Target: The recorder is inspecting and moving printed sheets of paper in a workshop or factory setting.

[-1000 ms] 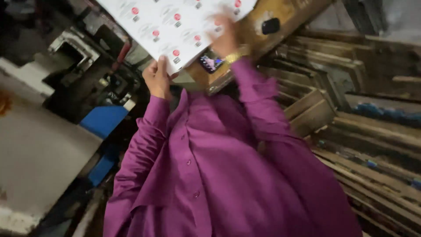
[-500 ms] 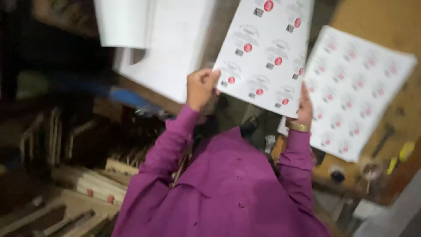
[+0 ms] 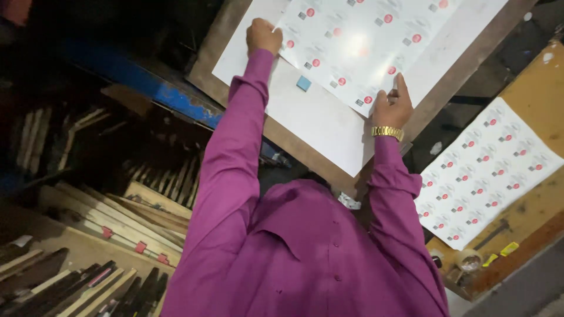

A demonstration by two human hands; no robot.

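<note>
A large white printed sheet (image 3: pixel 358 47) with rows of small red-dot labels lies on a white board (image 3: pixel 317 126) on a brown slanted table. My left hand (image 3: pixel 263 36) grips the sheet's left corner, fingers closed. My right hand (image 3: pixel 392 105), with a gold watch on the wrist, holds the sheet's near corner, one finger stretched along the edge. Both arms are in purple sleeves. A small blue square (image 3: pixel 304 83) sits on the board just below the sheet.
A second printed sheet (image 3: pixel 487 170) lies on a wooden bench at right, with a tape roll (image 3: pixel 468 258) near its front edge. Stacked wooden strips (image 3: pixel 117 223) fill the lower left. A blue metal beam (image 3: pixel 158 94) runs under the table.
The sheet, held up in the air in both hands before, now lies flat on the white board. My arms have reached forward and the view has swung with them.
</note>
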